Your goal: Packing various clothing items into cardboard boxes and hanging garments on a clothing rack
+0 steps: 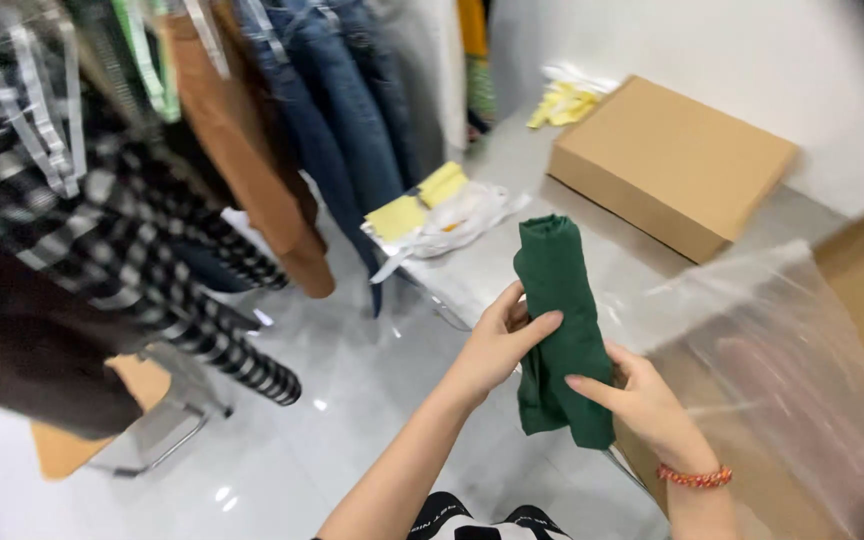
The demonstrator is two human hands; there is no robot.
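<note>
Green cloth: the folded dark green cloth [564,330] stands almost upright between the two hands, above the edge of the grey table [512,160]; its top end rises over the fingers and its lower end hangs below them.
Left hand: the left hand [497,345] grips the left edge of the cloth at about the middle; the thumb lies across the front of the cloth and the other fingers [508,300] are curled behind it, so the hand is closed on the cloth.
Right hand: the right hand [642,400] holds the lower right part of the cloth; the index finger is stretched over the front, the thumb side is hidden behind the fabric, and the grip looks closed.
Wrist: a red bead bracelet [694,477] sits on the right wrist.
Plastic bag: a clear plastic bag [792,350] lies just right of the right hand.
Box: a flat brown cardboard box [672,160] lies on the table, well apart from the hands.
Papers: yellow papers [417,205] lie near the far table corner.
Clothes: jeans [337,110] and a checked garment [132,230] hang at the left.
</note>
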